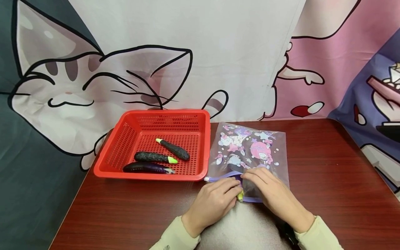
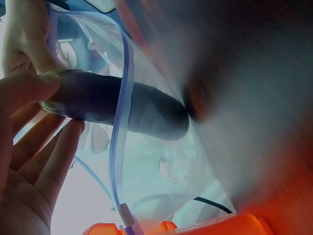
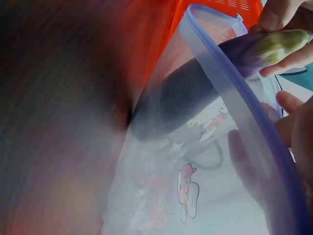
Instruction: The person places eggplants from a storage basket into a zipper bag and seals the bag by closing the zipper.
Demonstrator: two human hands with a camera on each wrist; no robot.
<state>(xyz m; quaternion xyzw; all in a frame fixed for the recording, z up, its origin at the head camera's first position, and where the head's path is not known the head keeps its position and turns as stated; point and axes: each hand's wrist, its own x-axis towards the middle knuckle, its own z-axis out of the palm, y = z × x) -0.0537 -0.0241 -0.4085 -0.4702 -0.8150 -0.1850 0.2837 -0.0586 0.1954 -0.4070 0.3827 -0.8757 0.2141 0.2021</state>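
Note:
A dark purple eggplant (image 2: 98, 95) with a yellow-green stem end (image 3: 286, 46) lies partly inside a clear zip bag (image 1: 247, 149) with cartoon prints and purple edging. My left hand (image 1: 215, 201) pinches the stem end between thumb and fingers, at the bag's mouth. The far, blunt end shows through the plastic in both wrist views. On the right side of the mouth, my right hand (image 1: 275, 194) holds the bag's edge, which stands apart from the opposite edge. Some of its fingers show through the film in the right wrist view.
Left of the bag stands a red perforated basket (image 1: 106, 158). In it lie two rough black-green vegetables (image 1: 153, 157) with light green ends and a glossy purple eggplant (image 1: 147, 168). Behind the brown table (image 1: 337, 173) hangs a cartoon-printed cloth (image 1: 250, 52).

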